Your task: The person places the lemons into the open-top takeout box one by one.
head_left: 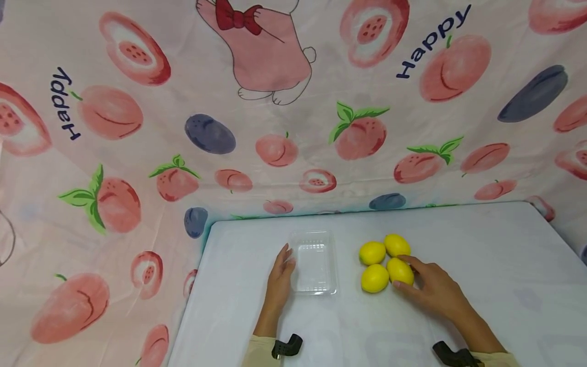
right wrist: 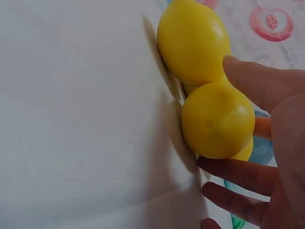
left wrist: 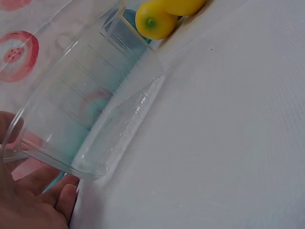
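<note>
Right hand (head_left: 433, 285) first: it comes in from the lower right of the frame, thumb and fingers parted only as wide as one lemon (head_left: 400, 271), with that lemon between them. How hard they press cannot be told. Spreading the digits to either side makes sense on a rounded fruit, since a push from one side alone would probably roll it. The lemon lies at the fingertips, to the left of the palm in the head view; in the right wrist view it sits right of centre, thumb above, a finger beneath.

The other three lemons (head_left: 374, 278) are bunched against or just beside it, right of centre low in the frame. Packed like that, they likely prop one another and stay put on the smooth white counter (head_left: 357, 326).

Near the lower middle of the frame, the left hand (head_left: 281, 275) lies along the left edge of a clear plastic tray (head_left: 316, 260), fingers nearly straight, thumb at the rim; no firm grip shows. So thin a tray looks light enough to slide, so a hand at its side probably serves to steady it. It rests hollow side up, apart from the lemons.
</note>
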### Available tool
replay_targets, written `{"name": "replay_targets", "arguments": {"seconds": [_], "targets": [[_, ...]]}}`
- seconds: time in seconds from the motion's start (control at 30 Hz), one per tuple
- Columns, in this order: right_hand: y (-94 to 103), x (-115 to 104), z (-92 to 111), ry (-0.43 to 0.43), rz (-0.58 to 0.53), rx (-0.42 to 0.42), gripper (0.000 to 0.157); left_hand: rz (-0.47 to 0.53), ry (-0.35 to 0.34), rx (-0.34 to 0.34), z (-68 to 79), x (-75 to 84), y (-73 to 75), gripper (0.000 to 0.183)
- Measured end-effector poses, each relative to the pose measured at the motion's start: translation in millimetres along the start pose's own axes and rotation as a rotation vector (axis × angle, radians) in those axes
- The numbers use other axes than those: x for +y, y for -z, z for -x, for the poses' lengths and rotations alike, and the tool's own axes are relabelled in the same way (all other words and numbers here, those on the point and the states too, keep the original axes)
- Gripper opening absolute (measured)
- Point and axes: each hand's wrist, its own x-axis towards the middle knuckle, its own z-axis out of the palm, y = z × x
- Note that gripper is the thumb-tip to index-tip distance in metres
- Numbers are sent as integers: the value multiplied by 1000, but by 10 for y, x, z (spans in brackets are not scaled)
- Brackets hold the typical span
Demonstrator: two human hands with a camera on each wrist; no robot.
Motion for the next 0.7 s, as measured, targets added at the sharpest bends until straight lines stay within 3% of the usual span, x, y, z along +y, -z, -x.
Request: {"name": "replay_targets", "arguments": {"seconds": [0.4, 0.7], "targets": [[-15, 23, -6, 0, 2, 21, 80, 69, 7, -45, -3, -13, 22, 54], [11, -4, 18, 1, -12, 31, 78, 51, 3, -55, 5, 0, 24, 55]]}}
